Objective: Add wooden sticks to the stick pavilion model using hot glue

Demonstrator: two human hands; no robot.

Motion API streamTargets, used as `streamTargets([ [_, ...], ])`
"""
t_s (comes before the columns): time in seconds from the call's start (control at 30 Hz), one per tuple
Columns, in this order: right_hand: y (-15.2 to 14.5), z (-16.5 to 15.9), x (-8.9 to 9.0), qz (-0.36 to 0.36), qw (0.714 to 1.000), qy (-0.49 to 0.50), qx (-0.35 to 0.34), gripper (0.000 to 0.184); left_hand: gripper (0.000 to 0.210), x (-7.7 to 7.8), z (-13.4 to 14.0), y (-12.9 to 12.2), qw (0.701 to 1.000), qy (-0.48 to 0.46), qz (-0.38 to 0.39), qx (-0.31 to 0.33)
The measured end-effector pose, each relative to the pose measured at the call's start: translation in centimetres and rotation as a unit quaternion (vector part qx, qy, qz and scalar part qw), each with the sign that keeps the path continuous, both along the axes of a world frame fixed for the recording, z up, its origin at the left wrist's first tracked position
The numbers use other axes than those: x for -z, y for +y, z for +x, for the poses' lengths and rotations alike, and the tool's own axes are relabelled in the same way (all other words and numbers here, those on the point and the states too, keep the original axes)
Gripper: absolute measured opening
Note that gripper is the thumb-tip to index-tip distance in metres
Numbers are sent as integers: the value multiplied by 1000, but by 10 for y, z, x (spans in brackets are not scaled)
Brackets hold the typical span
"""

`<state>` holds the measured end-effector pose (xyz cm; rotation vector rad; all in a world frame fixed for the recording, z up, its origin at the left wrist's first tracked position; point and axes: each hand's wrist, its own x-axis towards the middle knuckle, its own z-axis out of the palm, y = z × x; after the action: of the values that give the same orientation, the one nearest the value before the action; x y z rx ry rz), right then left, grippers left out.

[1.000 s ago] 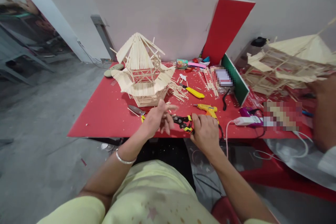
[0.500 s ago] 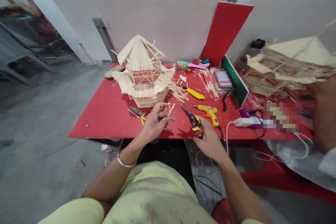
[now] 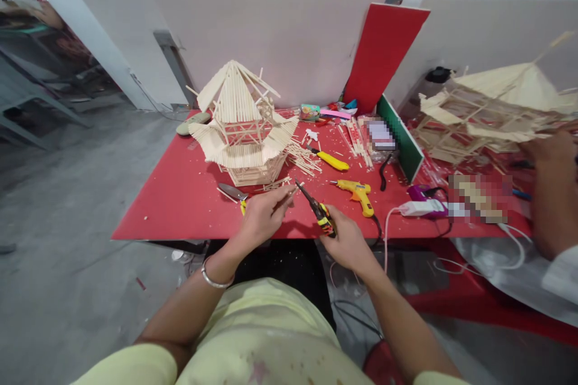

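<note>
My left hand [image 3: 266, 212] is closed in a pinch around a short wooden stick [image 3: 300, 185] above the front of the red table. In my right hand [image 3: 344, 239] are black and yellow snips [image 3: 321, 213], gripped by the handles. Their tip points up and left and meets the stick at my left fingertips; whether the blades are apart is too small to tell. Just behind my left hand stands a pagoda-like model of wooden sticks [image 3: 239, 147], with a tiered roof. A second cutting tool with a grey blade [image 3: 232, 191] lies partly behind my left hand.
On the red table [image 3: 158, 207] lie loose sticks [image 3: 304, 159], a yellow-handled cutter [image 3: 333, 160] and a yellow glue gun [image 3: 359, 194]. A green board [image 3: 401, 138] stands at right. Beyond it, a co-worker's arm [image 3: 553, 192] reaches to another stick model [image 3: 497, 111]. White panels [image 3: 271, 42] rise behind.
My right hand has brought the snips left to my left fingertips. The left fingers have drawn together around the stick. The view has shifted slightly.
</note>
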<state>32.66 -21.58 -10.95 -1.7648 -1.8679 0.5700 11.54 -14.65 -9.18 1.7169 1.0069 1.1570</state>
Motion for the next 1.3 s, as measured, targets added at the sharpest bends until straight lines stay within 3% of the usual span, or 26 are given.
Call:
streamTargets([
  [0.33,-1,-7,5,-3,998,56,-39,39,22,-12,0,8,990,78,101,57],
  [0.57,1,-6,10,-16,995,87,-45,33,22,-10,-3,14,987,94,111,74],
  [0.8,-1,-9,6,-48,988,140,-47,29,22,-11,-4,17,990,65,74,97],
  [0.87,-6,-14,4,-101,964,238,-68,31,23,-9,-4,21,992,41,55,104],
  [1.0,-11,-21,-1,-250,840,465,-122,48,24,4,-6,35,995,-6,-33,99],
  [1.03,-9,-19,-3,-257,828,483,-122,50,26,8,-6,38,992,-20,-71,104],
  [1.07,-6,-17,-5,-248,837,474,-114,50,27,12,-7,41,988,-38,-107,108],
  [1.1,-1,-14,-7,-228,866,434,-97,47,28,16,-7,42,983,-57,-137,110],
  [1.2,17,-5,-10,-152,979,136,13,41,31,23,-5,44,973,-106,-174,108],
  [1.23,23,-3,-10,-133,990,17,52,41,31,24,-4,44,972,-116,-175,107],
  [1.3,29,-2,-7,-123,974,-165,93,44,31,27,-3,45,970,-132,-175,106],
])
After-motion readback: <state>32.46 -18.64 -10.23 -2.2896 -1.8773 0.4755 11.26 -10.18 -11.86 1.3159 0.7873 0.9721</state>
